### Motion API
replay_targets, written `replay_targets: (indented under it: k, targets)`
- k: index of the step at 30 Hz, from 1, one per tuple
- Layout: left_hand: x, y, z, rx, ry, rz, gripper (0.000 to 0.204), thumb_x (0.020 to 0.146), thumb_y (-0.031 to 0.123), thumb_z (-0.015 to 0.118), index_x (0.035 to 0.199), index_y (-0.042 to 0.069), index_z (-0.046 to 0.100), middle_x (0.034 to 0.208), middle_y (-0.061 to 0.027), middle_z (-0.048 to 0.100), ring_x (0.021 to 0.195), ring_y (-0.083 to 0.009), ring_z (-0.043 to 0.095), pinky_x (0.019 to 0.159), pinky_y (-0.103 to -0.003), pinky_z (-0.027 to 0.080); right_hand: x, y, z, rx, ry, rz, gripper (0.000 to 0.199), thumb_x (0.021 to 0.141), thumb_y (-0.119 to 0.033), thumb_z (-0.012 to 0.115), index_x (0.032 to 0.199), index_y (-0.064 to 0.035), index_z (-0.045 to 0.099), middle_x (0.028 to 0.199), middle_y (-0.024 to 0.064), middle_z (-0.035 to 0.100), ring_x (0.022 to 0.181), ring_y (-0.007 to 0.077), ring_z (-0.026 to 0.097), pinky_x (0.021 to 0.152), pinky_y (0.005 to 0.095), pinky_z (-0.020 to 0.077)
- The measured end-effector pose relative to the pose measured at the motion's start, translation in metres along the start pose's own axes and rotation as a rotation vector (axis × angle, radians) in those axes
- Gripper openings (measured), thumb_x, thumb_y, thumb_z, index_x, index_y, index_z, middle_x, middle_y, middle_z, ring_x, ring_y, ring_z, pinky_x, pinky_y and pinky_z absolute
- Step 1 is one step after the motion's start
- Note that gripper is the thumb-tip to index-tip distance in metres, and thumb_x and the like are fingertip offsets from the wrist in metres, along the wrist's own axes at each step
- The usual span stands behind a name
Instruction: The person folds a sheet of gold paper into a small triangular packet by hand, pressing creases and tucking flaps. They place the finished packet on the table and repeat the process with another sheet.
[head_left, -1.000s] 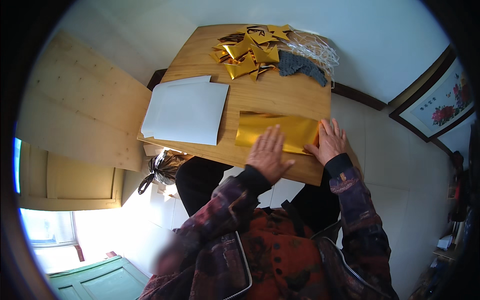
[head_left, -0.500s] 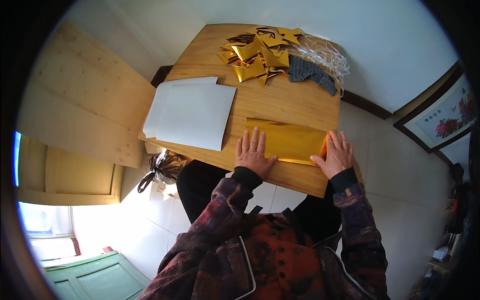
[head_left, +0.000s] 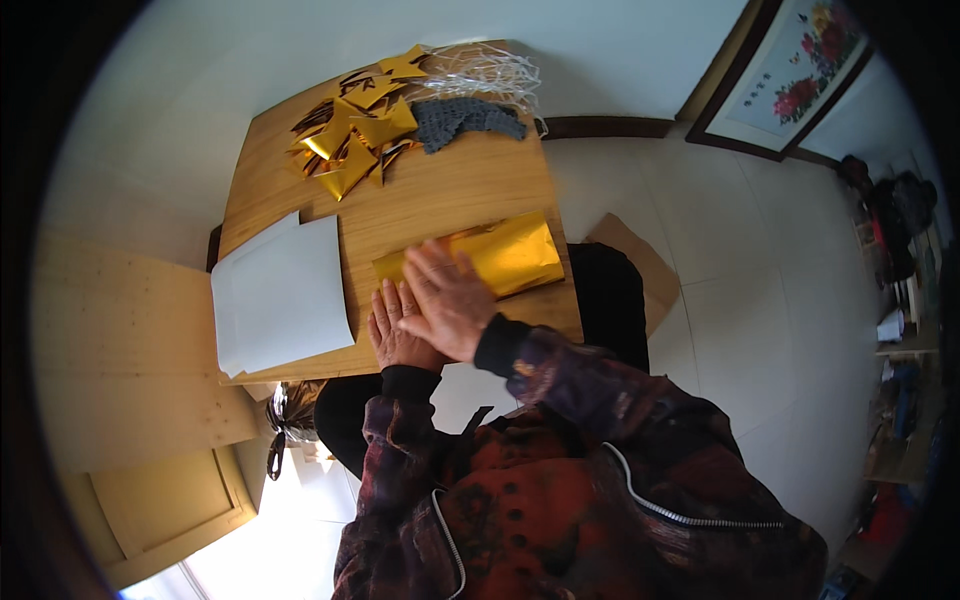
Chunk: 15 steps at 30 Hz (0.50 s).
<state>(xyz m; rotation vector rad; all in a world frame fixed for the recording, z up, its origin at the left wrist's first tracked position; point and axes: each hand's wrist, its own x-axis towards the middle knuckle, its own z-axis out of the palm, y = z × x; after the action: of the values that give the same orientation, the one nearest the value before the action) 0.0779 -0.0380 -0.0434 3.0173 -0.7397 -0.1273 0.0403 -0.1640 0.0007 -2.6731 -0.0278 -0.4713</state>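
A shiny gold paper sheet (head_left: pixel 515 255) lies as a long strip near the table's front edge, with some creases at its right end. My right hand (head_left: pixel 452 302) lies on the left part of this strip, fingers stretched out and slightly blurred. Close against it, my left hand (head_left: pixel 400 338) rests flat at the sheet's near left corner, fingers extended. The right hand partly covers the left hand's thumb side. Neither hand grips anything.
White sheets (head_left: pixel 280 295) are stacked at the table's left. Folded gold stars (head_left: pixel 350 135) pile up at the back, beside a grey knitted cloth (head_left: pixel 465 122) and white stringy strips (head_left: pixel 485 75). A brown board (head_left: pixel 650 270) shows beyond my right knee.
My right hand has moved left from the sheet's right end to beside my left hand. The right end is now uncovered. The whole view has turned, shifting the table leftward.
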Motion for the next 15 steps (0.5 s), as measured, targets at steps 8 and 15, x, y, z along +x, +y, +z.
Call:
replay_targets:
  k: [8,15]
  targets:
    - [-0.003,0.0,0.005,0.031,0.09,0.014,0.073,0.092,0.047,0.048,0.151,0.01,0.027,0.16,-0.0107,0.018,0.148,-0.0324,0.014,0.117,-0.048,0.012,-0.003,0.007,0.041,0.074,0.017,0.193,0.077,0.087,-0.053,0.058,0.141,-0.0021,0.039,0.15,0.0169,0.032,0.141,0.038,0.025,0.113,0.0518,0.0189]
    - [-0.007,-0.002,0.001,-0.07,0.169,0.057,0.08,0.091,0.056,0.048,0.15,0.006,0.027,0.159,-0.0143,0.02,0.146,-0.035,0.017,0.117,-0.051,0.015,-0.059,0.062,-0.004,-0.067,0.071,0.286,0.089,0.08,-0.047,0.07,0.145,-0.0006,0.03,0.152,0.0219,0.027,0.141,0.0449,0.02,0.114,0.0556,0.0164]
